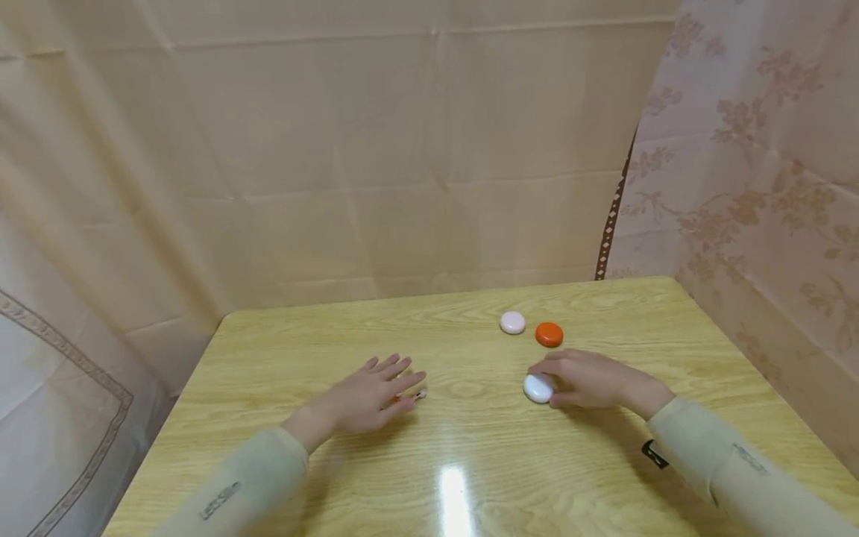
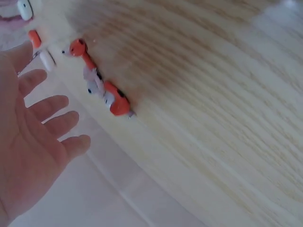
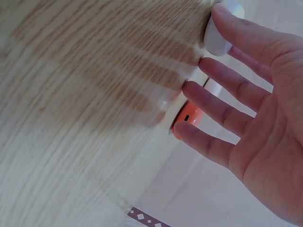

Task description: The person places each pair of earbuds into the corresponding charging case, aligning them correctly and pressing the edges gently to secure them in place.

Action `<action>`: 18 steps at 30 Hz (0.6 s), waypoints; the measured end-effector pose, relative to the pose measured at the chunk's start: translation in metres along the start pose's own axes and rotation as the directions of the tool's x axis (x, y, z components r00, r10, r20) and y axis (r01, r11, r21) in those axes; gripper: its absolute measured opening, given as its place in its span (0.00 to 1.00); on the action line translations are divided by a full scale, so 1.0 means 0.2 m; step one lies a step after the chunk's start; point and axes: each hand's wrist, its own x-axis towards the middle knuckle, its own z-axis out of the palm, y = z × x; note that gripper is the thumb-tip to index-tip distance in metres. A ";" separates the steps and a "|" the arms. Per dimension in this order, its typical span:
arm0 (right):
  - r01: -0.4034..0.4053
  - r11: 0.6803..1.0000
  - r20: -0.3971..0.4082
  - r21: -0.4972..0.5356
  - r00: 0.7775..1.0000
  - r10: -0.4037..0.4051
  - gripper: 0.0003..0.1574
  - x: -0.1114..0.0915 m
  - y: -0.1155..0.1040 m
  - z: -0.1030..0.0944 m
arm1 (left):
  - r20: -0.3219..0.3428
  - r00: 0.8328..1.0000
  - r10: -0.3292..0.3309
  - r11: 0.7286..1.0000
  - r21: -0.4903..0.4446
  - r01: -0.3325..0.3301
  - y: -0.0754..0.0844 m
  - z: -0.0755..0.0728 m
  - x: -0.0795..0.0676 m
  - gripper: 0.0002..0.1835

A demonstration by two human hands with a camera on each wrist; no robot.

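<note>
My right hand (image 1: 587, 379) pinches a glossy white round puck (image 1: 539, 388) between thumb and index finger. The puck lies on or just above the table; I cannot tell which. In the right wrist view the thumb crosses the near side of the white puck (image 3: 217, 38), and the other fingers spread apart. With fingers spread, my left hand (image 1: 365, 399) hovers over small orange, white and black trinkets (image 2: 117, 98), mostly hidden beneath it in the head view. The left wrist view shows the trinkets in a line on the wood, apart from the fingers.
Behind the right hand, a pale pink round puck (image 1: 513, 322) and an orange one (image 1: 549, 334) lie on the wood-grain table (image 1: 463, 432). The orange puck shows a dark slot in its side. A small black item (image 1: 654, 453) is by the right sleeve. Curtains hang around the table.
</note>
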 end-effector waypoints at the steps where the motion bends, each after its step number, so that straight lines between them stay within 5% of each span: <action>1: 0.001 1.000 -0.006 -0.006 1.000 -0.001 0.29 0.01 0.00 0.00 | 0.001 1.000 0.011 0.999 -0.032 -0.010 0.01 0.00 0.01 0.29; 7: -0.007 1.000 0.003 -0.031 1.000 0.007 0.28 0.05 -0.02 0.00 | -0.022 0.997 0.073 0.976 -0.205 -0.076 0.09 0.02 0.04 0.27; 18: -0.025 1.000 0.056 0.009 0.998 0.025 0.30 0.12 -0.08 0.00 | -0.174 0.977 0.122 0.976 -0.155 -0.150 0.23 0.09 0.11 0.17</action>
